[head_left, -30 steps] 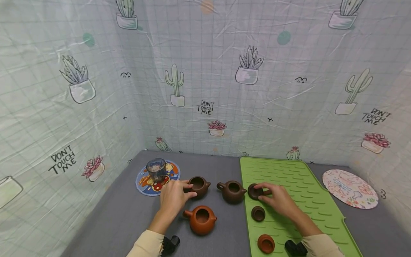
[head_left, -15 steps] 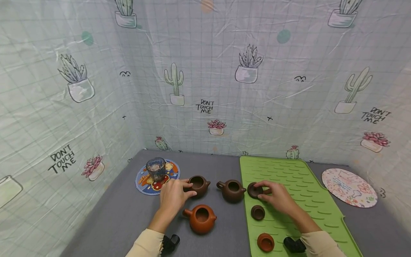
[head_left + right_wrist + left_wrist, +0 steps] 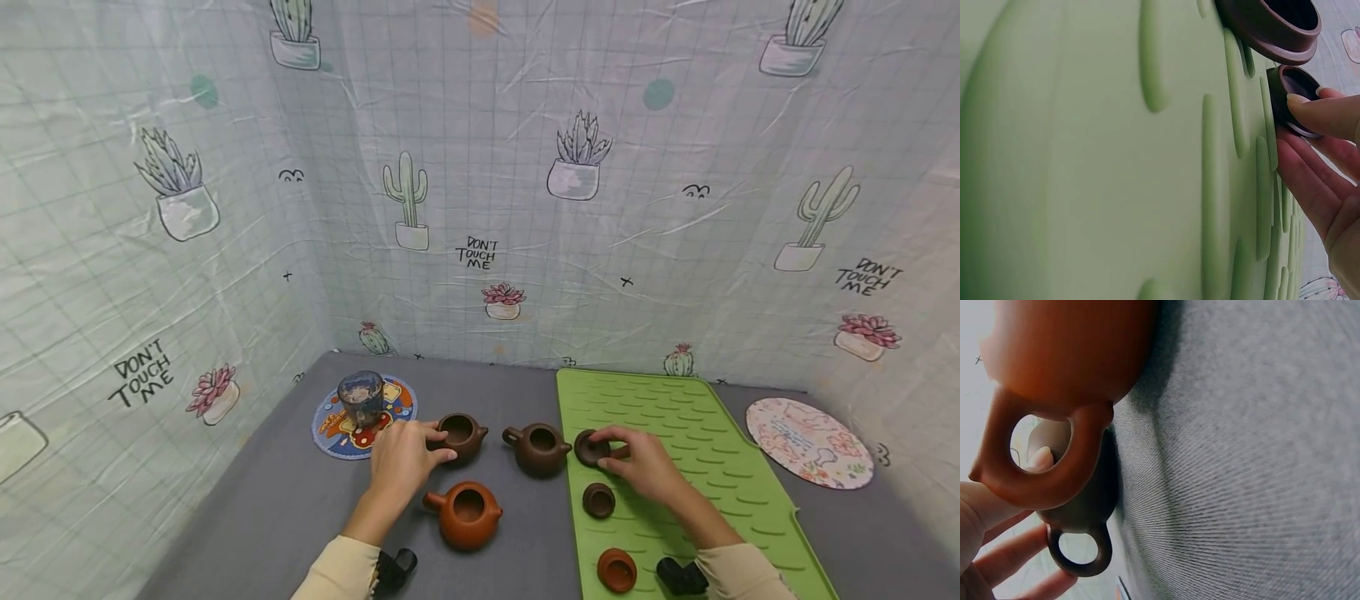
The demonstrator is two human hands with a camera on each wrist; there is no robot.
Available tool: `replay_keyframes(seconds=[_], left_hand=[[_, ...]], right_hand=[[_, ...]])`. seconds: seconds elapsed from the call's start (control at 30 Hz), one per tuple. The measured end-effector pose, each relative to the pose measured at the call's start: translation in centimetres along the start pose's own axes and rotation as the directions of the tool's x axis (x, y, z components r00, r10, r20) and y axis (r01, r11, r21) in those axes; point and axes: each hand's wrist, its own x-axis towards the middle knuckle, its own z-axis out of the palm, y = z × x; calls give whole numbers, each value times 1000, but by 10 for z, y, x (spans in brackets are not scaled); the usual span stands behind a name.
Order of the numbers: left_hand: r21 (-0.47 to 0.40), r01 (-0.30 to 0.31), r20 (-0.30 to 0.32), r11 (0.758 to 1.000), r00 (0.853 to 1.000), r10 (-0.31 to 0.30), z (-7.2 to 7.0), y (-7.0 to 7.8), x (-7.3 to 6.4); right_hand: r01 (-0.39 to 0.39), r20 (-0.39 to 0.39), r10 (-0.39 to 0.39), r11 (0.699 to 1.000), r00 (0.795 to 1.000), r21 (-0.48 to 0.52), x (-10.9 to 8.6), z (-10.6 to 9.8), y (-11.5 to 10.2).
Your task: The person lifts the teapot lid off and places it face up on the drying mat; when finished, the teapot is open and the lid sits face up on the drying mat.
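My left hand [image 3: 405, 457] holds a dark brown teapot [image 3: 471, 446] by its sides, thumb nearer me and fingers on the far side. In the left wrist view that teapot's ring handle [image 3: 1082, 553] shows below the fingers, partly behind an orange-brown teapot [image 3: 1072, 350]. My right hand [image 3: 637, 467] pinches a dark lid [image 3: 588, 450], upturned at the left edge of a green mat [image 3: 667, 408]. The right wrist view shows the thumb on the rim of that lid [image 3: 1277, 100]. Between the hands stands another lidless dark teapot [image 3: 538, 458], its spout close to the pinched lid.
Nearer me on the mat lie a second dark lid [image 3: 598, 500] and an orange-brown lid [image 3: 617, 571]. The orange-brown teapot [image 3: 468, 529] stands in front of the left hand's teapot. At back left a glass [image 3: 362, 398] stands on a colourful round mat [image 3: 330, 437]; a pink-patterned mat [image 3: 810, 442] lies right.
The whole scene shifts slightly as the head camera moves. Both hands keep their places on the teapot and the lid.
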Motion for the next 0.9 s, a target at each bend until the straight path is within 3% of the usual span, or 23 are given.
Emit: replay_keyframes(seconds=[0.9], left_hand=[[-21,15,-8,1000,1000,-15,-1,2,-1]], right_hand=[[0,-12,0,1000,1000,-15,-1,1,1]])
